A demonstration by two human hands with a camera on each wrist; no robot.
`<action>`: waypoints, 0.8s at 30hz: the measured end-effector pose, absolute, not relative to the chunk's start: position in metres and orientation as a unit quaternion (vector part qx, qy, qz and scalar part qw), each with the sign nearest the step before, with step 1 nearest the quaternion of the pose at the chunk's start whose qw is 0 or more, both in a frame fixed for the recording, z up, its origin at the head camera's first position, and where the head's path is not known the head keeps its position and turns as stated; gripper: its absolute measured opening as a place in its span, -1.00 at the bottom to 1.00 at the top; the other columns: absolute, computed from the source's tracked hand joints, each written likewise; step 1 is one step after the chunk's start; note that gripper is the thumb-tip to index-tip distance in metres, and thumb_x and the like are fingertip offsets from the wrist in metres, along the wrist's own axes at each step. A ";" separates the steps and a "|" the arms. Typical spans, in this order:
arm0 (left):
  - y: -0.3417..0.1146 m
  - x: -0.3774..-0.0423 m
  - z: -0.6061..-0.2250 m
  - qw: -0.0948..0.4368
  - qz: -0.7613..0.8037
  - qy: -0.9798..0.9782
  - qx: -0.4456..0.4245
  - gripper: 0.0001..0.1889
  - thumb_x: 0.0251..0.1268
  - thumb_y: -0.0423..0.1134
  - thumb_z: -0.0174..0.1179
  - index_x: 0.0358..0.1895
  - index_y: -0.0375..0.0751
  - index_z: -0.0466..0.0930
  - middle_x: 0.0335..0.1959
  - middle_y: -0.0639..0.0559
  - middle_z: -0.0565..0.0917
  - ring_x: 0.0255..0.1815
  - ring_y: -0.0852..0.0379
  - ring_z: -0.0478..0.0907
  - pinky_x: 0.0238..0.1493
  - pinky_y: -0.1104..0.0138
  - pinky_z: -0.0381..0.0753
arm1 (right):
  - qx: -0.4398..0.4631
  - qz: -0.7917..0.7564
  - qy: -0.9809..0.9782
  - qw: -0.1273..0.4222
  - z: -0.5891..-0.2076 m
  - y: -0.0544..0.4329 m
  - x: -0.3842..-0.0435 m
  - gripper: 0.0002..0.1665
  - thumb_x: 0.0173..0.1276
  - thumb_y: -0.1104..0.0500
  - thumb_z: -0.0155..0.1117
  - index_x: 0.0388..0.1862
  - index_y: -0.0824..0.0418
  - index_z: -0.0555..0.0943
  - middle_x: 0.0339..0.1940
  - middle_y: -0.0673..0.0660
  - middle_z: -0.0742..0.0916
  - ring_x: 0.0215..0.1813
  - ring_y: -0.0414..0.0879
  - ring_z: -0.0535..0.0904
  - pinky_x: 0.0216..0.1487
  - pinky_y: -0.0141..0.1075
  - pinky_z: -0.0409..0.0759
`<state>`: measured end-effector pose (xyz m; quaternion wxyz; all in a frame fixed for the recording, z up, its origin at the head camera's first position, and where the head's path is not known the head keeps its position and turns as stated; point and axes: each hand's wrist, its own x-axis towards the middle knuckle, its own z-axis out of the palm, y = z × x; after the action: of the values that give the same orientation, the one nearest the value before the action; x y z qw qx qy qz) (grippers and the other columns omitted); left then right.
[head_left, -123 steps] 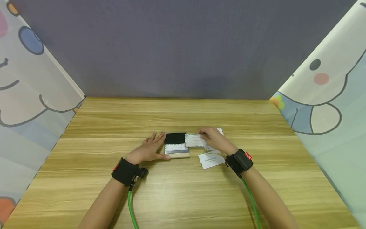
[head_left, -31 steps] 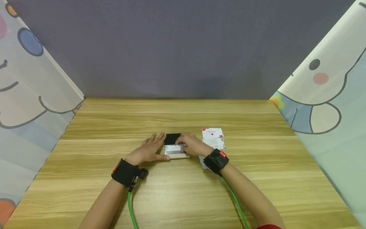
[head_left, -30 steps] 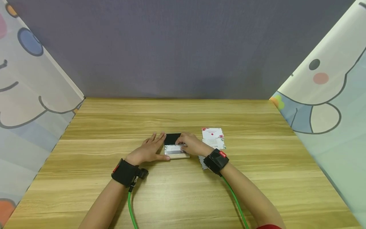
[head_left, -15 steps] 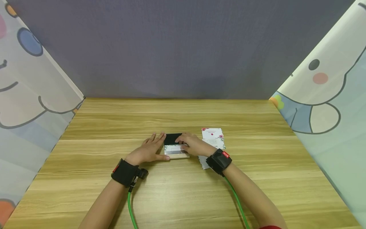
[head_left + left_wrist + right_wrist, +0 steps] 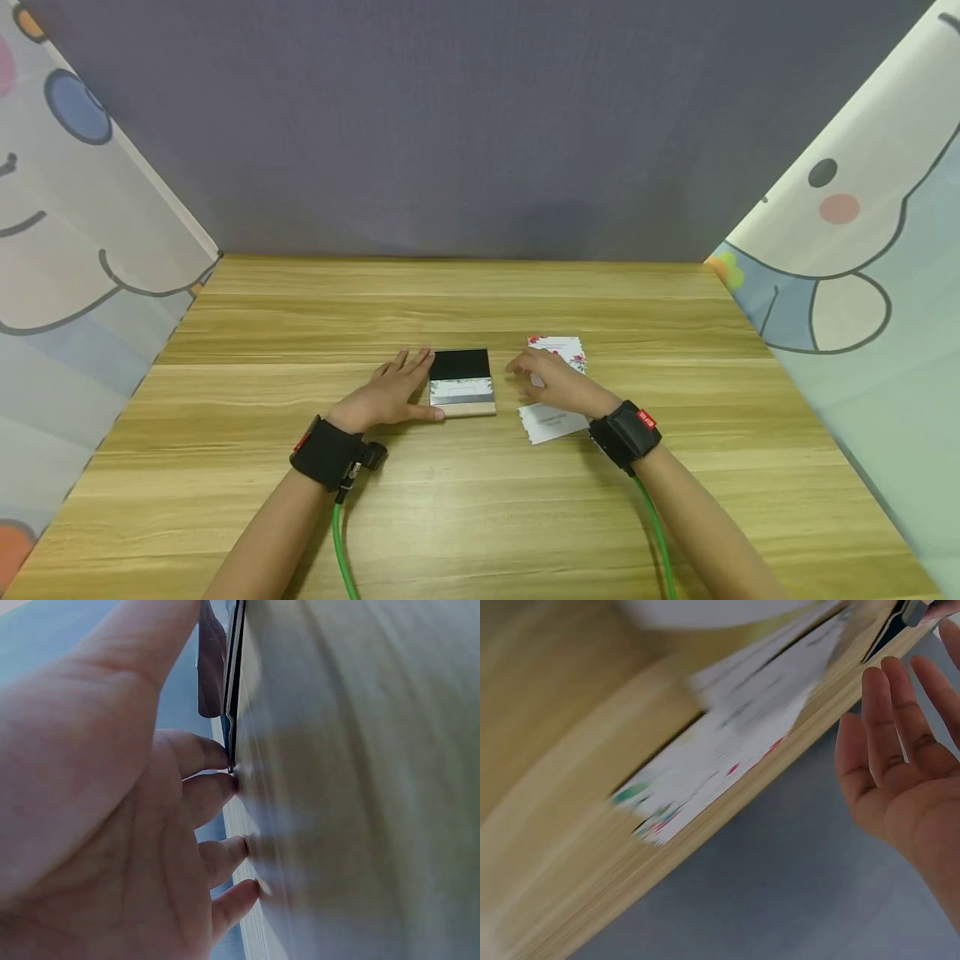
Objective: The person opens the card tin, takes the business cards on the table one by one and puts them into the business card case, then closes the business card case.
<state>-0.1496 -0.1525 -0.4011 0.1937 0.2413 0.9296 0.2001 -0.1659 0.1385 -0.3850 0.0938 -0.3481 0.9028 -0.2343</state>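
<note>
A business card case [image 5: 460, 364] lies on the table, its upper half black and its front edge silvery. A white card [image 5: 459, 387] with a leafy border sits in it behind a grey band. My left hand [image 5: 386, 398] rests with fingers spread along the case's left side, fingertips at the back corner and thumb at the front corner. Empty and loosely bent, my right hand [image 5: 558, 383] hovers over the loose cards to the right of the case. Beneath it are a white floral card [image 5: 566, 343], partly hidden, and a printed white card [image 5: 551, 423] nearer the front.
The wooden table [image 5: 465, 508] ends at a grey partition [image 5: 465, 133] behind. Cartoon-printed panels [image 5: 832, 208] stand on both sides. A green cable [image 5: 342, 542] runs back from each wrist's black band [image 5: 327, 452].
Earlier my right hand carried a white card leftward to the case and worked there. Now it has withdrawn to the right, over the loose cards, without a card. My left hand has stayed put.
</note>
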 end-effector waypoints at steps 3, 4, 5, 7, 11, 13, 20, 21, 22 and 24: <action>-0.153 -0.150 -0.401 0.193 0.199 0.930 0.242 0.03 0.11 0.26 0.10 0.46 -0.22 -0.26 0.49 -0.14 -0.21 0.46 -0.26 -0.35 0.37 -0.19 -0.20 | -0.348 -0.232 0.903 0.100 -0.385 0.150 -0.161 -0.62 0.20 0.36 0.22 0.03 0.32 0.54 -0.11 0.16 0.61 -0.08 0.01 0.49 -0.04 -0.16 0.48; -0.153 -0.150 -0.402 0.192 0.198 0.930 0.242 0.03 0.11 0.26 0.10 0.46 -0.22 -0.26 0.49 -0.14 -0.21 0.46 -0.26 -0.35 0.37 -0.19 -0.20 | -0.344 -0.232 0.904 0.106 -0.384 0.154 -0.159 -0.63 0.19 0.36 0.22 0.02 0.33 0.54 -0.13 0.16 0.61 -0.09 0.00 0.50 -0.04 -0.16 0.49; -0.152 -0.150 -0.402 0.192 0.198 0.930 0.242 0.03 0.11 0.27 0.09 0.46 -0.21 -0.26 0.49 -0.14 -0.21 0.46 -0.25 -0.36 0.37 -0.19 -0.20 | -0.339 -0.233 0.905 0.114 -0.384 0.157 -0.157 -0.63 0.18 0.35 0.24 0.01 0.32 0.54 -0.14 0.15 0.61 -0.09 0.00 0.50 -0.05 -0.16 0.49; -0.152 -0.149 -0.401 0.194 0.199 0.930 0.241 0.03 0.11 0.27 0.09 0.46 -0.20 -0.26 0.49 -0.12 -0.22 0.47 -0.24 -0.36 0.38 -0.18 -0.21 | -0.329 -0.233 0.906 0.128 -0.383 0.162 -0.153 -0.63 0.16 0.33 0.28 -0.01 0.32 0.55 -0.13 0.13 0.62 -0.07 0.00 0.51 -0.03 -0.17 0.51; -0.152 -0.149 -0.401 0.194 0.202 0.929 0.241 0.03 0.11 0.27 0.10 0.46 -0.20 -0.26 0.49 -0.13 -0.21 0.47 -0.25 -0.35 0.38 -0.18 -0.21 | -0.329 -0.217 0.910 0.128 -0.384 0.170 -0.148 -0.61 0.08 0.29 0.36 -0.05 0.30 0.58 -0.13 0.11 0.63 -0.04 -0.01 0.53 0.00 -0.16 0.51; -0.152 -0.149 -0.400 0.194 0.202 0.929 0.241 0.03 0.11 0.27 0.10 0.46 -0.20 -0.26 0.49 -0.13 -0.20 0.47 -0.24 -0.35 0.38 -0.17 -0.21 | -0.334 -0.209 0.911 0.123 -0.385 0.173 -0.146 -0.59 0.03 0.28 0.40 -0.08 0.29 0.59 -0.14 0.11 0.64 -0.04 -0.01 0.53 0.01 -0.15 0.50; -0.152 -0.149 -0.400 0.200 0.206 0.928 0.238 0.03 0.11 0.25 0.11 0.46 -0.21 -0.27 0.49 -0.14 -0.21 0.47 -0.25 -0.36 0.38 -0.17 -0.23 | -0.333 -0.185 0.915 0.130 -0.388 0.181 -0.142 -0.40 -0.18 0.17 0.54 -0.07 0.24 0.59 -0.11 0.08 0.61 -0.06 -0.02 0.47 -0.01 -0.14 0.43; -0.152 -0.149 -0.400 0.199 0.207 0.928 0.238 0.03 0.11 0.25 0.11 0.46 -0.21 -0.26 0.49 -0.14 -0.21 0.47 -0.25 -0.36 0.38 -0.17 -0.24 | -0.331 -0.184 0.916 0.133 -0.388 0.182 -0.142 -0.38 -0.20 0.16 0.55 -0.07 0.24 0.58 -0.10 0.08 0.60 -0.05 -0.02 0.45 0.00 -0.13 0.42; -0.152 -0.149 -0.400 0.200 0.208 0.928 0.237 0.03 0.11 0.25 0.11 0.46 -0.21 -0.27 0.49 -0.14 -0.21 0.47 -0.25 -0.36 0.38 -0.17 -0.24 | -0.330 -0.181 0.917 0.134 -0.388 0.182 -0.142 -0.36 -0.21 0.16 0.56 -0.06 0.23 0.58 -0.10 0.08 0.60 -0.05 -0.02 0.44 0.00 -0.12 0.41; -0.152 -0.150 -0.400 0.200 0.207 0.928 0.237 0.03 0.11 0.26 0.11 0.46 -0.20 -0.27 0.49 -0.13 -0.21 0.47 -0.24 -0.36 0.38 -0.16 -0.25 | -0.325 -0.180 0.918 0.139 -0.389 0.183 -0.142 -0.35 -0.22 0.16 0.57 -0.05 0.21 0.57 -0.08 0.07 0.58 -0.03 -0.03 0.42 0.02 -0.10 0.39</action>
<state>-0.1496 -0.1520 -0.4000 0.2000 0.2368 0.9279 0.2070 -0.1416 0.1826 -0.3890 0.1394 -0.3252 0.9179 -0.1799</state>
